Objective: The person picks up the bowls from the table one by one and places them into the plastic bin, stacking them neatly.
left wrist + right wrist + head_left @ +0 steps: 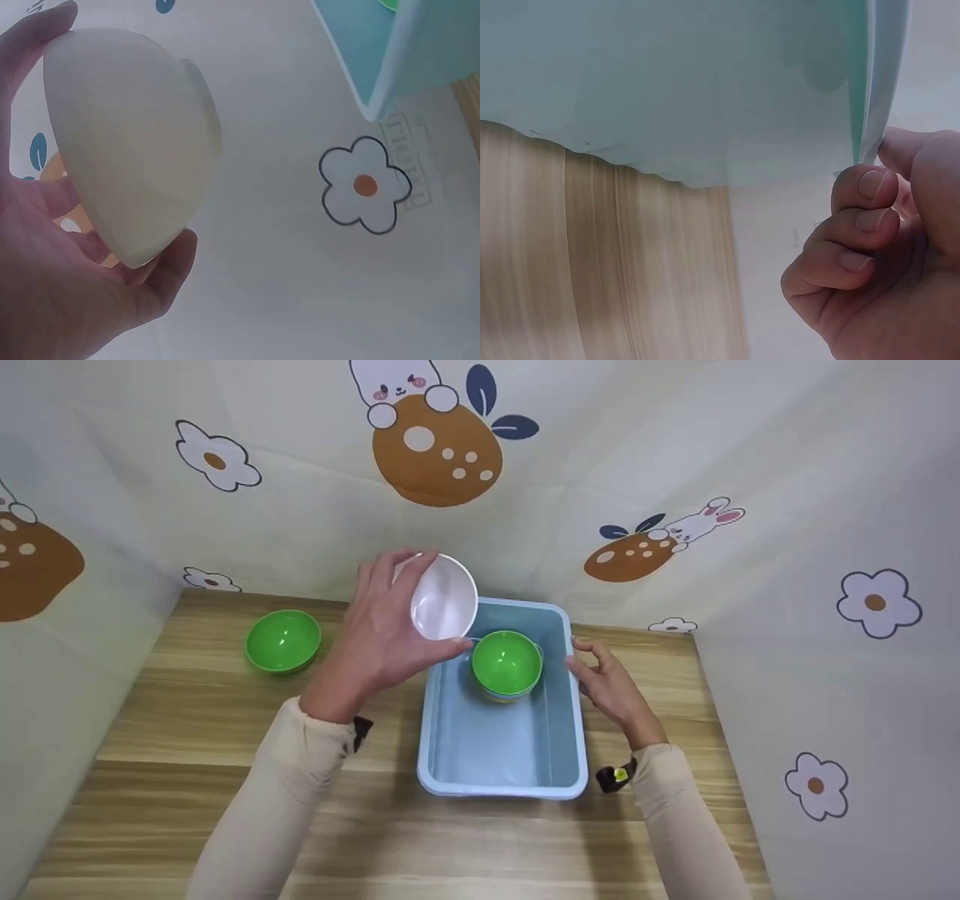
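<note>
A white bowl point(447, 600) is held tilted at the far left corner of a blue tub point(487, 754), the left hand point(379, 626) gripping it across the rim, presumably because the smooth, rounded wall offers little else to grasp. The right hand point(616, 690) pinches the tub's glossy plastic-looking rim (probably to steady it). Inside sits a green bowl point(507, 662), seemingly stacked; a second green bowl point(283, 641) rests on the wood-grained worktop point(187, 727), before creased, printed cloth point(540, 540).
</note>
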`<state>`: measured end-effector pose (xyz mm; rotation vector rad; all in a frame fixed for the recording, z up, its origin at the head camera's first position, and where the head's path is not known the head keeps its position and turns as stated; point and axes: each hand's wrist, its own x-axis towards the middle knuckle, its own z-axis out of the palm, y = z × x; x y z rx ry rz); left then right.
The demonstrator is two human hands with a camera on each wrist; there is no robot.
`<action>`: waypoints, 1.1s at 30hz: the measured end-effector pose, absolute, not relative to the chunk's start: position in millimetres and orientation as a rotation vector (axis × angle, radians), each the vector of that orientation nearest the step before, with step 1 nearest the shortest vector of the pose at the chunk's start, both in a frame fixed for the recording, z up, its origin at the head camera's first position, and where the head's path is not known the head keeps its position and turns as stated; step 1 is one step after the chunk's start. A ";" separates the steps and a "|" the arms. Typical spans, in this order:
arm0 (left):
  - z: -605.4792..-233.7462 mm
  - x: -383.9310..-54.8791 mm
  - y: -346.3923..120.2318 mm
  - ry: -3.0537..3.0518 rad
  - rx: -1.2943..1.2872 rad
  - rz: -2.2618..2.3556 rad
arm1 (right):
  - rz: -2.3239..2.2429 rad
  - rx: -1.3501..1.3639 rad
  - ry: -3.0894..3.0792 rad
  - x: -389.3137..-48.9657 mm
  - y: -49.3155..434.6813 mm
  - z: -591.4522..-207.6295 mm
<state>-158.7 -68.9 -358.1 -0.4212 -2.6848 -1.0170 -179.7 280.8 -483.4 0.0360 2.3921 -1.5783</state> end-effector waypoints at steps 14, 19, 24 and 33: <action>-361.5 -165.9 -36.0 -2.808 -0.369 -1.117 | -1.574 0.061 2.382 -178.4 279.9 -483.8; -367.4 -167.0 -27.6 -2.810 -0.347 -1.180 | -1.574 0.056 2.381 -178.6 281.8 -484.2; -373.0 -168.3 -17.9 -2.790 -0.359 -1.223 | -1.635 0.053 2.361 -178.5 281.7 -485.0; -378.9 -169.3 -4.6 -2.815 -0.366 -1.235 | -1.631 0.051 2.359 -178.8 279.9 -485.2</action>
